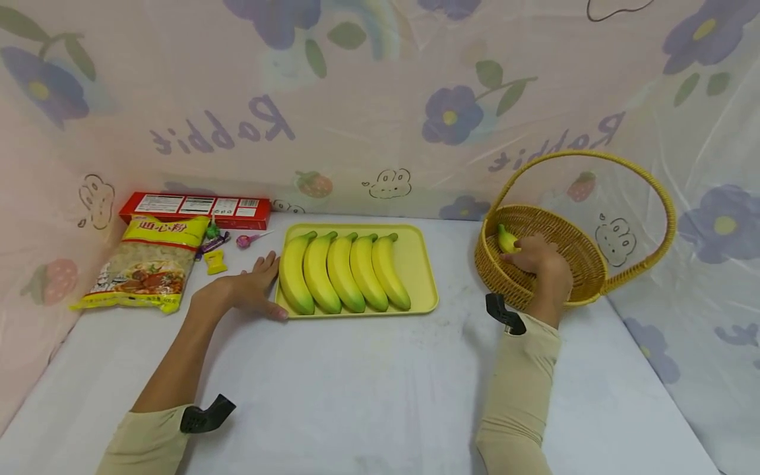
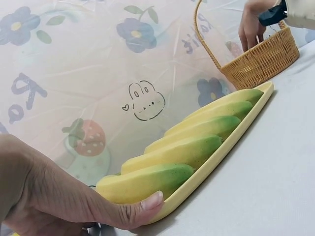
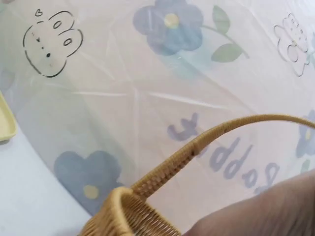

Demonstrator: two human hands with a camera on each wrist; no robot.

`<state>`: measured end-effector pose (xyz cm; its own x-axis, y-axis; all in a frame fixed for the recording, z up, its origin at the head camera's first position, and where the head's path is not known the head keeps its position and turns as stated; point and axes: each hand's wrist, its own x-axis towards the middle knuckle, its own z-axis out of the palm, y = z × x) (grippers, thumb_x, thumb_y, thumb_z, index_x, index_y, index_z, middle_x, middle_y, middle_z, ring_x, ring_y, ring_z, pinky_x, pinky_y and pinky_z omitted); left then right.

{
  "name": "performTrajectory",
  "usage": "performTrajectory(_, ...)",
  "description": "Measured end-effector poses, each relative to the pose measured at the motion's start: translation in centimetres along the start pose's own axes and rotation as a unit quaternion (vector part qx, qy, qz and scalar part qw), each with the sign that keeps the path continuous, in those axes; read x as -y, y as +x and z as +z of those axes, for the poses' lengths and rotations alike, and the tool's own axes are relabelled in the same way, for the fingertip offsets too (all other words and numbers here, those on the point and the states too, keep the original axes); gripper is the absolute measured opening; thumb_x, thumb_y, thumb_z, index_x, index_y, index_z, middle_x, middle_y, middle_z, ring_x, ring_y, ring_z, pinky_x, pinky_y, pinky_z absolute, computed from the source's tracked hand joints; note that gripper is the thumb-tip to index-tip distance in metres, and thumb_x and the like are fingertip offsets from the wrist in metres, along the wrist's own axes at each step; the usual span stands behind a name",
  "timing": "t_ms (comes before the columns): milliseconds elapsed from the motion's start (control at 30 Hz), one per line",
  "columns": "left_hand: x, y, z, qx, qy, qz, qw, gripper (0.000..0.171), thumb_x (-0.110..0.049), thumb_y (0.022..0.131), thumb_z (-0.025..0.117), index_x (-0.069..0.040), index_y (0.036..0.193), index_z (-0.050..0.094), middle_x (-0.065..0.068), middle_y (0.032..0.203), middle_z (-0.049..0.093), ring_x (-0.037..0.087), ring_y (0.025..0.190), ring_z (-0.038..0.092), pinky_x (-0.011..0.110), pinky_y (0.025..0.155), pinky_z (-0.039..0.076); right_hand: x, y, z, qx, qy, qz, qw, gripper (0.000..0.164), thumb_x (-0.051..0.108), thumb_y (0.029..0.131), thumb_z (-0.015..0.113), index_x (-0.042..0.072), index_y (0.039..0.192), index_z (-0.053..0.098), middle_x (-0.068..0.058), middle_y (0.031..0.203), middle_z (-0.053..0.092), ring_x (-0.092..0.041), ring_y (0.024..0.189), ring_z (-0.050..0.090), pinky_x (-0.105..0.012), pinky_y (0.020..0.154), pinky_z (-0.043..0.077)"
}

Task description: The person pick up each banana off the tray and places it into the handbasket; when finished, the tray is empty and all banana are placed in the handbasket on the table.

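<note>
Several yellow bananas with green ends [image 1: 354, 274] lie side by side on a pale yellow tray [image 1: 420, 274]. Against the tray's left edge rests my left hand [image 1: 252, 289], fingers extended and thumb at the near corner; the left wrist view has this thumb [image 2: 142, 209] along the rim, close to the nearest banana [image 2: 152, 183]. My right hand [image 1: 539, 257] reaches down inside a wicker basket [image 1: 501, 274] and grips another banana [image 1: 506, 239] by the basket's left wall. The hand hides part of that banana. In the right wrist view, only the back of the hand [image 3: 266, 211] shows beside the basket rim [image 3: 118, 211].
The basket's tall arched handle [image 1: 594, 153] rises over its opening. On the left are a yellow-topped food bag [image 1: 151, 264], a red box [image 1: 228, 210], a lollipop [image 1: 244, 241] and small wrapped candies [image 1: 216, 262]. A printed curtain [image 1: 368, 99] hangs behind the white table [image 1: 368, 389].
</note>
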<state>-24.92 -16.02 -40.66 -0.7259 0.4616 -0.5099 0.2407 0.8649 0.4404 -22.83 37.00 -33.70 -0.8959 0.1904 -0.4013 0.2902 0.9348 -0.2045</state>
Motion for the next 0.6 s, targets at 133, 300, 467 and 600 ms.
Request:
performTrajectory(133,-0.05,-0.06,-0.04,0.003,0.002,-0.001,1.0,0.132,-0.055,0.084,0.082,0.007,0.164,-0.003,0.033,0.171,-0.012,0.054,0.16,-0.007,0.072,0.128,0.003,0.14,0.26,0.13,0.047,-0.02,0.006,0.999,0.074,0.041,0.11,0.041,-0.01,0.16,0.022,-0.049,0.161,-0.003,-0.071,0.147,0.007,-0.081,0.12,0.023)
performTrajectory(300,-0.07,-0.08,-0.02,-0.003,0.005,0.0,1.0,0.131,-0.055,0.084,0.081,0.006,0.164,-0.002,0.032,0.172,-0.011,0.054,0.16,-0.006,0.072,0.128,0.003,-0.5,0.42,0.17,0.042,-0.001,0.017,0.999,0.075,0.043,0.111,0.04,-0.011,0.16,0.021,-0.05,0.159,-0.001,-0.071,0.146,0.007,-0.081,0.119,0.025)
performTrajectory(467,0.0,-0.05,0.12,-0.001,0.0,0.001,1.0,0.131,-0.054,0.084,0.082,0.006,0.164,-0.002,0.033,0.172,-0.01,0.054,0.16,-0.006,0.072,0.128,0.005,-0.58,0.5,0.32,0.049,0.01,0.011,0.999,0.077,0.042,0.111,0.041,-0.013,0.16,0.018,-0.049,0.161,-0.01,-0.072,0.147,-0.002,-0.083,0.12,0.016)
performTrajectory(600,0.04,0.0,0.11,-0.003,0.001,0.0,1.0,0.13,-0.054,0.084,0.082,0.005,0.165,-0.001,0.033,0.172,-0.009,0.054,0.16,-0.006,0.073,0.128,0.006,-0.4,0.42,0.24,0.042,-0.007,0.0,0.999,0.076,0.039,0.111,0.04,-0.015,0.159,0.017,-0.051,0.159,-0.004,-0.074,0.146,0.003,-0.083,0.12,0.018)
